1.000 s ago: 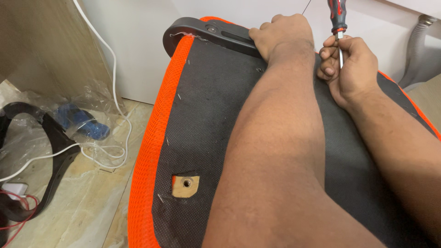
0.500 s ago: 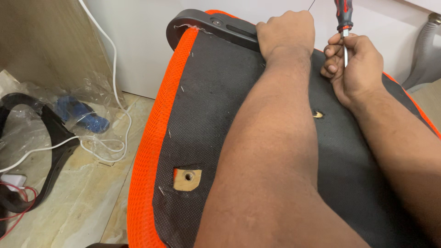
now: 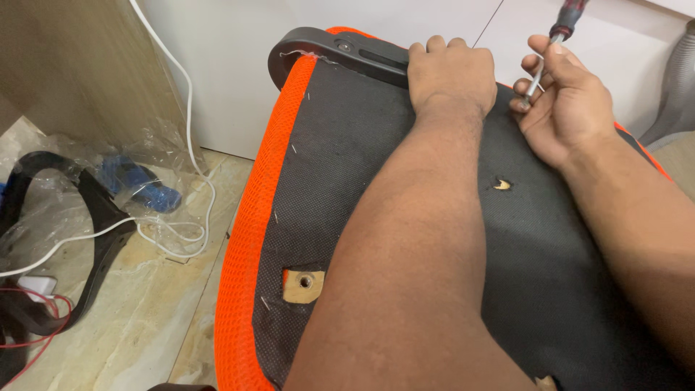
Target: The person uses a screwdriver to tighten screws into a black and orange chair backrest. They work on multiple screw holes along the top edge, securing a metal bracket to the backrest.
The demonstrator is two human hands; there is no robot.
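An upturned chair seat (image 3: 347, 181) with black fabric underside and orange mesh edge fills the view. My left hand (image 3: 449, 72) grips a black plastic bracket (image 3: 340, 52) lying across the seat's far edge. My right hand (image 3: 568, 101) holds a screwdriver (image 3: 554, 47) with a red and black handle, its metal shaft pointing down at the seat beside the bracket. The tip is hidden by my fingers. A square cut-out showing wood with a screw hole (image 3: 302, 284) sits near the seat's left side, and a small tear (image 3: 501, 185) shows near the middle.
On the tiled floor to the left lie a black curved chair part (image 3: 101, 232), crumpled clear plastic with a blue object (image 3: 145, 188) and a white cable (image 3: 174, 108). A white wall panel stands behind the seat. A grey ribbed hose (image 3: 677, 80) is at the right.
The view has shifted so the seat and hands sit slightly lower and further right. My right hand's fingers have turned on the screwdriver shaft. My left hand stays on the bracket.
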